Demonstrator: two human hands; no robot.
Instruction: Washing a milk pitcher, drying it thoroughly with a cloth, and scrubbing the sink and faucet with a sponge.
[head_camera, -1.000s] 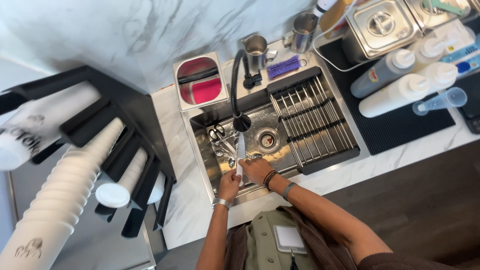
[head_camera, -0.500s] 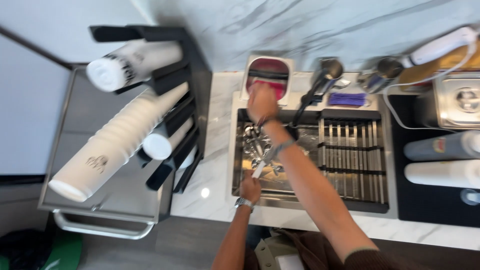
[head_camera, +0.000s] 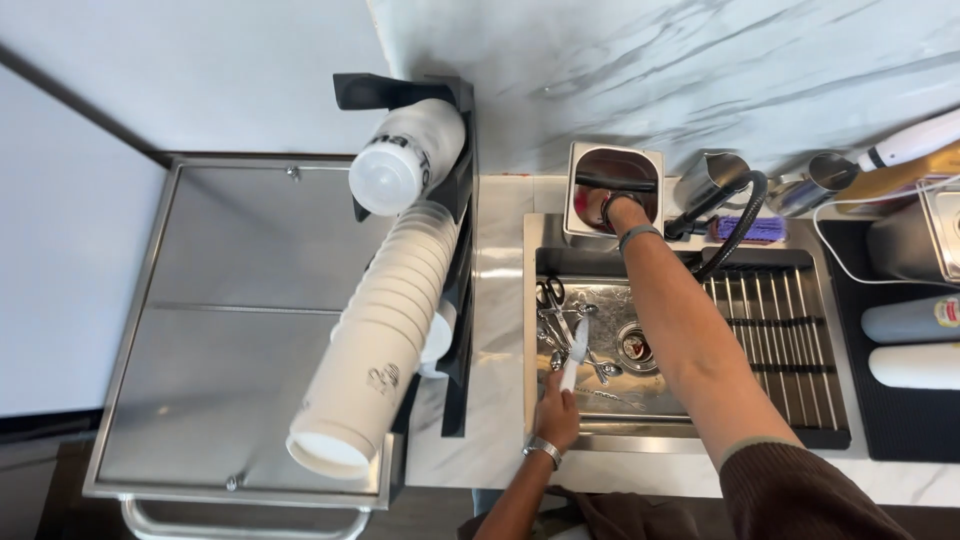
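- The left hand, low in the frame's middle, has its grip pinched on the lower end of a white tool that points up over the sink.
- The right hand reaches up the frame into a steel tub at the sink's top edge, which has a pink lining inside; the fingers are hidden in the tub, so whether the grip is spread or pressed together cannot be told.
- Scissors and spoons lie on the sink floor left of the drain, just beside the tool.
- A black hose tap arches above a slatted rack on the sink's right half.
- Left of the sink, a black holder carries a long stack of white cups with a small dark mark near its lower end, and above it a frosted cup stack with dark lettering.
- At the right edge lie a grey bottle with a red and yellow label patch and a white bottle on a black mat.
- Two steel jugs stand by the marble wall, a purple brush beside them on the worktop.
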